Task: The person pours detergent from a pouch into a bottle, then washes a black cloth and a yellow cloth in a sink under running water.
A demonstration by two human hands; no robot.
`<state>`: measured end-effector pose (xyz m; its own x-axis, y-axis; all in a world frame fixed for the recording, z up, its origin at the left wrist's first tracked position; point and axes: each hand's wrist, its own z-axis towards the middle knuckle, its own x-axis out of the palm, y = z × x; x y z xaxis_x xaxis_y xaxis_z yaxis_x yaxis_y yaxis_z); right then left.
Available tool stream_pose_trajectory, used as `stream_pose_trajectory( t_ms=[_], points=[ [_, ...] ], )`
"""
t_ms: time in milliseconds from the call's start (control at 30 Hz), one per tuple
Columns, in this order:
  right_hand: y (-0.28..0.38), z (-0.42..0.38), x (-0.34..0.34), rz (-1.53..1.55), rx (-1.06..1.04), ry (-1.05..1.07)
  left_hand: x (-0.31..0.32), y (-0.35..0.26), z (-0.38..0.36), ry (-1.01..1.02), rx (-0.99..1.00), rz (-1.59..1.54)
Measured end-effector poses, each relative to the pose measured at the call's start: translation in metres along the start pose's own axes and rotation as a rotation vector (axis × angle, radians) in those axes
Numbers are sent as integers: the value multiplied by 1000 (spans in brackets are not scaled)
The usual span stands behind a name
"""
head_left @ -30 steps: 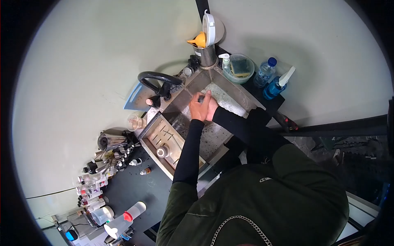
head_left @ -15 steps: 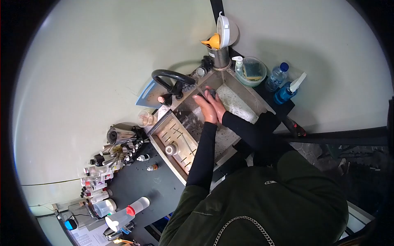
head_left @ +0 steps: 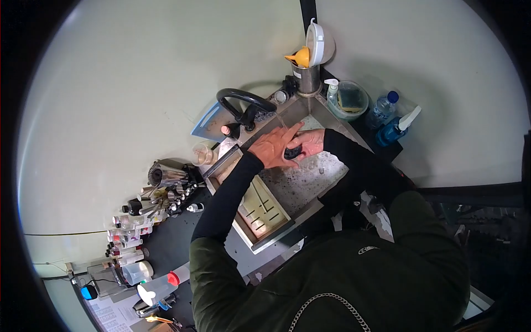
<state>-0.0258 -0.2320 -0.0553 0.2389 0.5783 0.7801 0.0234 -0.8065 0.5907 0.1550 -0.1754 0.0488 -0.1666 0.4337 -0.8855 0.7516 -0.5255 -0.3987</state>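
Over the sink (head_left: 345, 124), a small dark rounded object (head_left: 292, 152) sits between my two hands; its exact kind does not show. My left hand (head_left: 272, 147) reaches in from the left with its fingers stretched out and apart, touching the dark object's side. My right hand (head_left: 310, 142) comes from the right, its fingers curled round the object. Just above them is the curved black faucet (head_left: 243, 95). Suds and dark specks cover the whitish sink bottom.
A slotted tray (head_left: 260, 213) spans the sink's left part. Behind the sink stand a metal container (head_left: 307, 80) with an orange funnel (head_left: 300, 57), a sponge tub (head_left: 352, 101), a water bottle (head_left: 381, 109) and a blue spray bottle (head_left: 394, 130). Utensils (head_left: 171, 193) and bottles line the left counter.
My hands have moved apart from being pressed together under the faucet and now sit lower, with the dark object showing between them. My left arm has swung left over the tray.
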Motion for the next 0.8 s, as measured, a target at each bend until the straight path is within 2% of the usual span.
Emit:
stream_pose_trajectory(
  t_ms=[33,67,133,167,200,267,367,400,467,500,533,600,633,700,767,800],
  points=[
    [4,1,0,-88,68,-1,12,9,3,-104,63,163],
    [9,2,0,-179,131,-6,16,11,8,-107,66,170],
    [18,2,9,-230,142,7,22,9,18,29,-57,322],
    [20,4,8,-310,152,-91,25,11,15,-97,-6,341],
    [21,6,7,-393,163,-188,32,18,18,-98,-6,341],
    [24,11,15,-472,128,-230,51,40,28,-210,-74,490],
    [11,31,-9,-806,190,-570,52,47,31,-152,-81,549],
    [8,38,-17,-811,185,-571,52,50,33,-156,-80,554],
    [5,47,-21,-1189,1,-637,55,54,37,-169,-150,568],
    [9,38,-10,-1409,-319,-551,57,56,40,-174,-152,573],
    [12,36,3,-1414,-322,-550,60,58,42,-191,-207,558],
    [11,34,16,-1713,-199,-764,67,61,46,-207,-260,541],
    [8,36,10,-1712,-200,-766,69,61,46,-197,-297,493],
    [4,38,4,-1812,-57,-728,69,59,45,-184,-330,445],
    [3,31,2,-1867,-95,-738,70,51,42,-208,-402,252],
    [4,27,3,-1928,-138,-751,76,61,46,-205,-398,251]
  ],
)
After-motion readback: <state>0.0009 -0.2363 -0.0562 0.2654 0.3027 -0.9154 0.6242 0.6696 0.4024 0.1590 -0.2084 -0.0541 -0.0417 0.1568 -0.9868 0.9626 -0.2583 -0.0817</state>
